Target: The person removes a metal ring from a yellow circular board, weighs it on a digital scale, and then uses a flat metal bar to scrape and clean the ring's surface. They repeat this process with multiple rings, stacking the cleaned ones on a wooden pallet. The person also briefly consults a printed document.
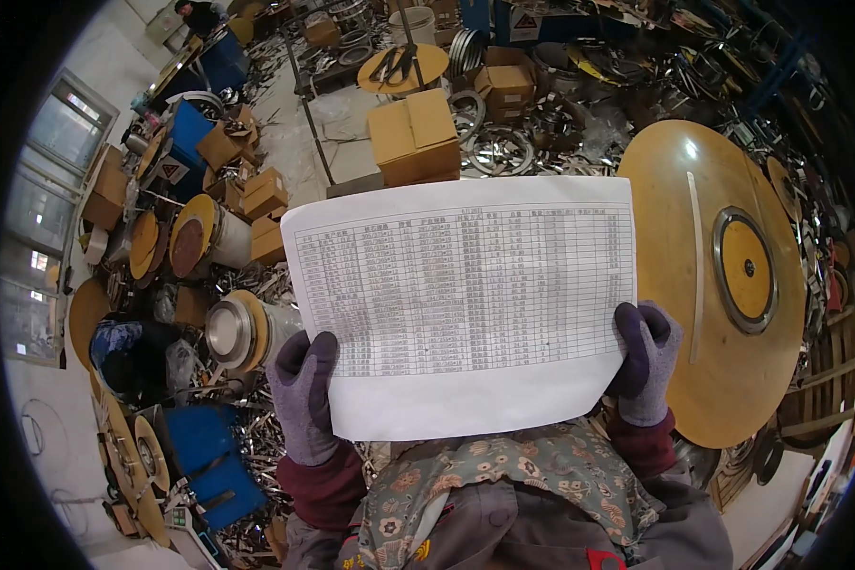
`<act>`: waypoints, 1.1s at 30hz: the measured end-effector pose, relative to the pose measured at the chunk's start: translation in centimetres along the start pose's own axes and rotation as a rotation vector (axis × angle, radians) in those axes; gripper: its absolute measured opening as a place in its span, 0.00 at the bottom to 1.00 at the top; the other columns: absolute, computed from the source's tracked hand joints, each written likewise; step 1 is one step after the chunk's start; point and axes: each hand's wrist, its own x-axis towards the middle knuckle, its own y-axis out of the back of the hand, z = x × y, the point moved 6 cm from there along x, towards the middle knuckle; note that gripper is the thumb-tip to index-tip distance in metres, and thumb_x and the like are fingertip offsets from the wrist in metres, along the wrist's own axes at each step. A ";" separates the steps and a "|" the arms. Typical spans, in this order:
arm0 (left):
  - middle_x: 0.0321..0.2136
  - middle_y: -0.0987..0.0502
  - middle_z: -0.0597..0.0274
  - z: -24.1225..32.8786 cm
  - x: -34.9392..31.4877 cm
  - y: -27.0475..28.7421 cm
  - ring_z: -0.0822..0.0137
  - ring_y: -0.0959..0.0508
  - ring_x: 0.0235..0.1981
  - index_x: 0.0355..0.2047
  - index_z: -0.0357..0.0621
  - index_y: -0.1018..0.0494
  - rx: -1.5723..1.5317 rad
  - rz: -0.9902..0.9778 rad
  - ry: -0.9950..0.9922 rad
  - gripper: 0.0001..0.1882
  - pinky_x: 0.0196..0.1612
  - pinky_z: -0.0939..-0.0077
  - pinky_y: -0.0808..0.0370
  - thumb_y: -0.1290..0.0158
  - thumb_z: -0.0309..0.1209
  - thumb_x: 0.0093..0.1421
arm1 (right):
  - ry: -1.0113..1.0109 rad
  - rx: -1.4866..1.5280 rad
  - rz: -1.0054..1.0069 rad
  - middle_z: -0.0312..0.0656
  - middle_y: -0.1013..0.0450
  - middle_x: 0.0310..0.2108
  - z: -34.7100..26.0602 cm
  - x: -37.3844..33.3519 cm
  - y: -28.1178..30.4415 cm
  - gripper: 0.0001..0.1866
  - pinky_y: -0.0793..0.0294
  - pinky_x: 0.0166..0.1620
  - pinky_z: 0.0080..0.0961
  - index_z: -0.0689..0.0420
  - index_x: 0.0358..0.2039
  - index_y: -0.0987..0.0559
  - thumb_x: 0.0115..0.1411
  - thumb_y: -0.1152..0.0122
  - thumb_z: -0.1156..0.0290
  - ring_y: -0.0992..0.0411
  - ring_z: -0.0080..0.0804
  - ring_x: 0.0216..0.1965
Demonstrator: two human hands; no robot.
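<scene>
Both my hands hold up a white sheet of paper (pixel 465 404) printed with a dense table of rows and columns. My left hand (pixel 304 389), in a grey and purple knit glove, pinches the sheet's lower left edge. At the right edge my right hand (pixel 648 361), gloved alike, grips the paper with the thumb on top. The fingers behind the sheet are hidden. Just right of my right hand stands a large round yellowish-brown board (pixel 655 199) with a metal ring (pixel 719 249) around its hub.
A cardboard box (pixel 413 138) sits beyond the sheet. Metal strip scrap (pixel 266 432) litters the floor at left, beside a blue cabinet (pixel 214 465). One person (pixel 128 351) bends over at far left; another person (pixel 198 17) is at the back. Coiled metal rings (pixel 499 152) lie ahead.
</scene>
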 end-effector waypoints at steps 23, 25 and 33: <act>0.29 0.21 0.61 0.4 0.1 -0.3 0.74 0.26 0.28 0.38 0.30 0.23 0.039 0.013 -0.038 0.18 0.33 0.77 0.30 0.42 0.38 0.61 | -0.028 0.032 -0.009 0.32 0.28 0.21 -0.4 0.4 -0.2 0.08 0.34 0.30 0.19 0.66 0.23 0.22 0.55 0.35 0.76 0.34 0.16 0.24; 0.29 0.21 0.61 0.4 0.2 -0.2 0.74 0.27 0.28 0.38 0.30 0.23 0.068 0.013 -0.049 0.18 0.33 0.77 0.30 0.42 0.38 0.61 | -0.036 0.029 -0.006 0.32 0.29 0.21 -0.4 0.3 -0.1 0.08 0.35 0.29 0.19 0.65 0.23 0.23 0.55 0.35 0.76 0.34 0.16 0.24; 0.27 0.22 0.62 0.5 0.1 -0.2 0.74 0.28 0.27 0.36 0.30 0.23 0.129 -0.032 -0.090 0.17 0.33 0.76 0.31 0.42 0.38 0.60 | -0.011 -0.016 -0.015 0.30 0.31 0.19 -0.5 0.2 0.0 0.09 0.37 0.28 0.19 0.64 0.22 0.24 0.56 0.36 0.75 0.37 0.15 0.23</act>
